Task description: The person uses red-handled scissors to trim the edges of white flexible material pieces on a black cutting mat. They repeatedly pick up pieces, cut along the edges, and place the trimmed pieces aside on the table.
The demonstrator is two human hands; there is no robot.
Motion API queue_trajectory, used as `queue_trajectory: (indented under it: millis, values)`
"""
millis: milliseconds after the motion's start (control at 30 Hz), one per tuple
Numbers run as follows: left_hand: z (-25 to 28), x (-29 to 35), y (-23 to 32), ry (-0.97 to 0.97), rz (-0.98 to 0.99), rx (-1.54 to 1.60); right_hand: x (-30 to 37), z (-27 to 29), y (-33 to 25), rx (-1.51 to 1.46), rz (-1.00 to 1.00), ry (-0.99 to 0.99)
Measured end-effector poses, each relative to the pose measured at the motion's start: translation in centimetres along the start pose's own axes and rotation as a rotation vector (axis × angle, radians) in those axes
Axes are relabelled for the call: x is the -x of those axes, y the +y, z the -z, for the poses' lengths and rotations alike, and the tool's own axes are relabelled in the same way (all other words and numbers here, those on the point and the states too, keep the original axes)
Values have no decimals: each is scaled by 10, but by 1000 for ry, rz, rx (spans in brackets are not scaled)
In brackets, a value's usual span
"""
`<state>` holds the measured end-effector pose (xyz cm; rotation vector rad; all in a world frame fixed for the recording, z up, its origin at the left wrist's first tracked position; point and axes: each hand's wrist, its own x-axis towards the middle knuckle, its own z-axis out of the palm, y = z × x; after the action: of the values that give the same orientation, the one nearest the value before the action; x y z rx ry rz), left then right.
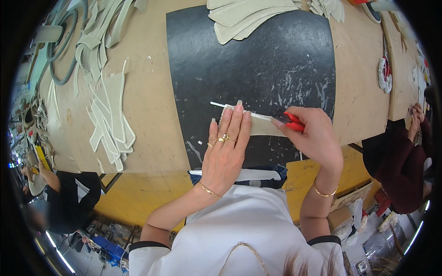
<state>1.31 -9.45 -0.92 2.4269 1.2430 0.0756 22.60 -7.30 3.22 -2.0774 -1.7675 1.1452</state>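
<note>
A pale beige cut piece [263, 128] with a white edging strip [258, 115] lies near the front of the black mat. My left hand [227, 146] presses flat on it, fingers stretched out and slightly apart. A thin end of the strip juts out to the left past my fingertips. My right hand [312, 133] is closed around a pliers-like tool with red handles [293, 121]. Its dark head meets the strip at the piece's right side; whether the jaws are closed on it cannot be made out. My right fingers cover the piece's right end.
The black mat [221, 60] covers the middle of the wooden table [147, 138]. Stacked beige pieces [251, 18] lie at its far edge. Edged pieces [110, 119] and loose strips pile up on the left. White-and-red-handled scissors [385, 76] rest at the right. Other people [405, 170] work at both sides.
</note>
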Motion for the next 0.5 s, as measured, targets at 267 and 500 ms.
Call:
queue_trajectory:
  millis: [267, 500]
  values:
    - [0, -1, 6, 26, 22, -5, 0, 3, 6, -11, -41, -46]
    - [-6, -3, 12, 36, 10, -60, 0, 0, 5, 33, -25, 14]
